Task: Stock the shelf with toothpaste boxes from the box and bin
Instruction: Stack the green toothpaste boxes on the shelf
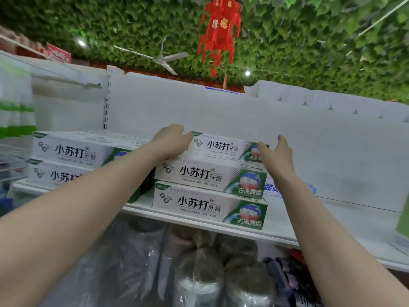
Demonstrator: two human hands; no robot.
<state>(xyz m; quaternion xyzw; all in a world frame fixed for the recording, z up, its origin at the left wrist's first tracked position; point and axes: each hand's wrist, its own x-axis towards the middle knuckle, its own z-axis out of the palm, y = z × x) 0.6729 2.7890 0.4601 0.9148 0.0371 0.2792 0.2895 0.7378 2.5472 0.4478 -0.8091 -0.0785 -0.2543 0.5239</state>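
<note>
On the white shelf [332,220] stands a stack of three white-and-green toothpaste boxes. My left hand [171,138] grips the left end of the top box [221,147], and my right hand [276,156] holds its right end with thumb in front and fingers behind. Below it lie the middle box [210,176] and the bottom box [208,206]. A second stack of the same boxes [73,151] sits to the left, partly hidden by my left forearm. A blue-and-white toothpaste box [272,188] lies behind my right wrist.
The shelf's white back panel [199,107] rises behind the stacks. Green-and-white packages [15,107] fill the far left. Plastic-wrapped goods [199,273] sit on the level below. A green item [404,220] pokes in at the right edge. Bare shelf extends to the right.
</note>
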